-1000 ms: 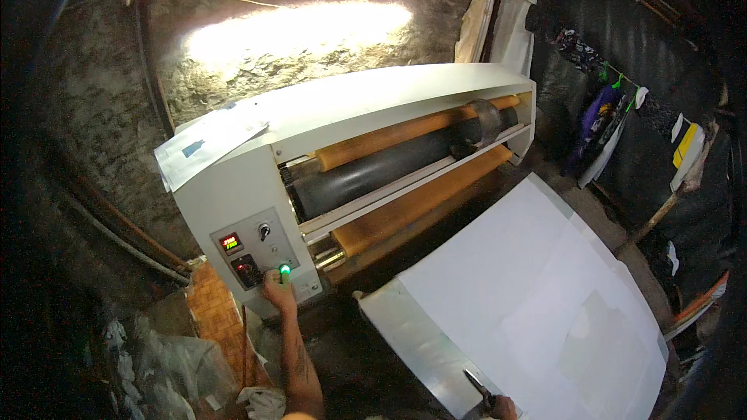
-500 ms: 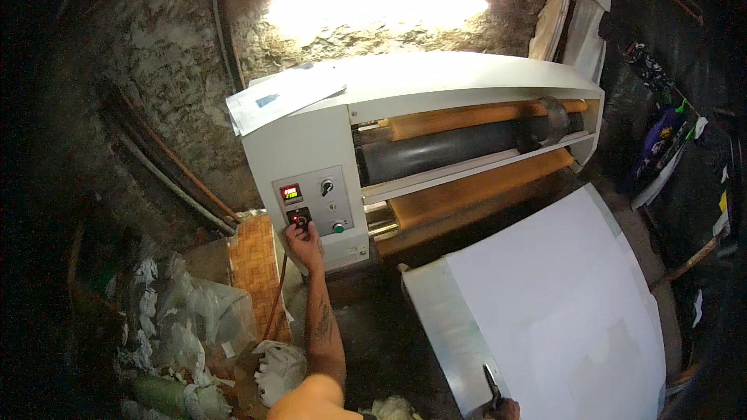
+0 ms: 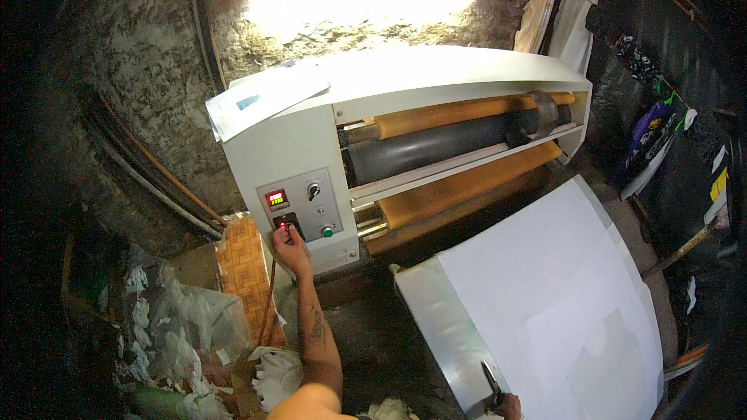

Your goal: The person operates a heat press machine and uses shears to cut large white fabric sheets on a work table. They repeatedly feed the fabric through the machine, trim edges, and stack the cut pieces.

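Observation:
My left hand [image 3: 291,250] reaches to the control panel [image 3: 315,201] of a large white roller machine [image 3: 276,144]. Its fingers are closed around a dark knob [image 3: 285,222] beside a small red light, below a lit digital display [image 3: 276,199]. At the lower edge my right hand [image 3: 510,407] shows only in part, closed at the dark handle of a slim bladed tool [image 3: 490,376]; its exact kind is unclear. That tool lies over the metallic strip of a table [image 3: 445,327] covered by a large white sheet [image 3: 521,280].
Orange-brown cloth rolls [image 3: 471,183] and a black roller [image 3: 436,146] span the machine. Papers [image 3: 257,101] rest on its top. Crumpled plastic [image 3: 206,315] and white scraps [image 3: 276,377] lie at the lower left. Cloths [image 3: 650,136] hang at the right.
The view has shifted slightly, so the machine sits a little further left. My left hand stays at the knob, its fingers slightly repositioned. My right hand remains with the tool.

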`<state>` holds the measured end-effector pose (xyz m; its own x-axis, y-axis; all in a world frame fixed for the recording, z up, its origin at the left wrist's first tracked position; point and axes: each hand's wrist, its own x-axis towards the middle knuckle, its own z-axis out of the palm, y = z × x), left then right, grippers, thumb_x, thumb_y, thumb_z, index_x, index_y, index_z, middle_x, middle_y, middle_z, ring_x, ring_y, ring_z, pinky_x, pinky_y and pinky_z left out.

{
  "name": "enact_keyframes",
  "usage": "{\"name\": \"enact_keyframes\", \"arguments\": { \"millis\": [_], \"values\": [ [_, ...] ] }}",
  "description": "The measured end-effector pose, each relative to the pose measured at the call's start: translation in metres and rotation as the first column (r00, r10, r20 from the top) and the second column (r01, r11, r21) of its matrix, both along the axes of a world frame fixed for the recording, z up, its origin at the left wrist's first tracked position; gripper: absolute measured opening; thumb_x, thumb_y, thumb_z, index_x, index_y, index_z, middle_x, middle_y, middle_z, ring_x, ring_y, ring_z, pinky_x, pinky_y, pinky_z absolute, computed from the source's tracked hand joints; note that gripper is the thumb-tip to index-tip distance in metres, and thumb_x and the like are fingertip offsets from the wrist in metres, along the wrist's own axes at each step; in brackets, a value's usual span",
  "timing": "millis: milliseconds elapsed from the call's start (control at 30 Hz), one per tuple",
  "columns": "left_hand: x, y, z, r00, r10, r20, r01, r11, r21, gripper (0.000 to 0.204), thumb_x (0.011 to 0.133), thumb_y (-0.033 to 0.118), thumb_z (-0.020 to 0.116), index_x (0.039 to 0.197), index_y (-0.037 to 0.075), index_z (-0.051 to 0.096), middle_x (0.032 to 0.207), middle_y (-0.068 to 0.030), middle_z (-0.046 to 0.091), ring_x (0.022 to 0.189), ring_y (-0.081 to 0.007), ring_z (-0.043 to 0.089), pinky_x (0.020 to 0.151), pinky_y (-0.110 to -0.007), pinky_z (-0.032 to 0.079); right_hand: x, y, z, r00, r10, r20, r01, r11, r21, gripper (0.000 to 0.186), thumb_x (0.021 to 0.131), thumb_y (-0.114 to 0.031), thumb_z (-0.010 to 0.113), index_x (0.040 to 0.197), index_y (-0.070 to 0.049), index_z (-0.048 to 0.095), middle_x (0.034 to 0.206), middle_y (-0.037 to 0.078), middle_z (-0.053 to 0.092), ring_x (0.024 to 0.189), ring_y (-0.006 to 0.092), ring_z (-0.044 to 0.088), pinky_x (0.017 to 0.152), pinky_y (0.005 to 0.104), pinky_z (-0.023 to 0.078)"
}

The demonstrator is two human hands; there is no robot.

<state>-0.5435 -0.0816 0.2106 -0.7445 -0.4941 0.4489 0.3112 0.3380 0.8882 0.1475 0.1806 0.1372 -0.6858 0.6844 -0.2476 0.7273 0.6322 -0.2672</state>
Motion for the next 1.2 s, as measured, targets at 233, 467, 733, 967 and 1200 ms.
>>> {"name": "enact_keyframes", "arguments": {
  "millis": [233,467,733,967,1200],
  "values": [
    [0.0,-0.003,0.0,0.999,0.019,-0.026,-0.02,0.999,-0.028,0.02,0.087,0.017,0.069,0.095,0.001,0.06,0.079,-0.0082,0.063,0.069,-0.0199,0.061,0.064,-0.033,0.05,-0.003,-0.006,0.0,0.996,-0.072,0.046,0.07,0.997,0.034,0.029,0.08,-0.038,0.064,0.078,-0.009,0.067,0.07,0.019,0.065,0.065,0.0418,0.062,0.058,0.0514,0.049],
    [-0.001,-0.005,0.002,0.999,-0.033,0.024,0.033,0.999,0.003,0.02,0.086,0.017,0.07,0.096,0.001,0.062,0.083,-0.0114,0.066,0.073,-0.0243,0.063,0.069,-0.035,0.051,0.01,-0.001,-0.007,0.972,-0.158,0.171,0.167,0.985,-0.038,0.035,0.07,-0.041,0.073,0.082,-0.008,0.069,0.08,0.018,0.068,0.077,0.0382,0.066,0.068,0.0474,0.052],
    [-0.029,-0.023,-0.031,0.999,-0.036,-0.024,0.036,0.999,-0.016,0.026,0.085,0.021,0.073,0.094,-0.001,0.063,0.08,-0.0136,0.067,0.072,-0.0261,0.066,0.067,-0.037,0.054,0.003,0.016,-0.015,0.906,-0.134,0.401,0.17,0.984,-0.055,0.032,0.063,-0.037,0.076,0.077,-0.008,0.071,0.086,0.016,0.071,0.084,0.0343,0.069,0.075,0.0443,0.056],
    [-0.025,-0.02,-0.018,0.991,-0.049,-0.127,0.023,0.98,-0.2,0.025,0.086,0.021,0.071,0.096,0.001,0.061,0.084,-0.0126,0.064,0.073,-0.0271,0.061,0.065,-0.036,0.051,-0.006,0.004,-0.005,0.907,-0.311,0.285,0.329,0.944,-0.017,0.036,0.08,-0.049,0.062,0.083,-0.015,0.075,0.082,0.01,0.072,0.082,0.0319,0.07,0.073,0.0443,0.055],
    [0.071,0.043,0.007,0.991,-0.12,0.056,0.133,0.901,-0.413,0.033,0.086,0.013,0.065,0.114,0.0,0.053,0.112,-0.0211,0.052,0.107,-0.0366,0.05,0.082,-0.05,0.049,-0.003,0.007,-0.009,0.882,-0.231,0.41,0.316,0.936,-0.153,0.03,0.077,-0.041,0.067,0.085,-0.013,0.074,0.089,0.012,0.072,0.086,0.031,0.07,0.072,0.0448,0.056]
  ]
}}
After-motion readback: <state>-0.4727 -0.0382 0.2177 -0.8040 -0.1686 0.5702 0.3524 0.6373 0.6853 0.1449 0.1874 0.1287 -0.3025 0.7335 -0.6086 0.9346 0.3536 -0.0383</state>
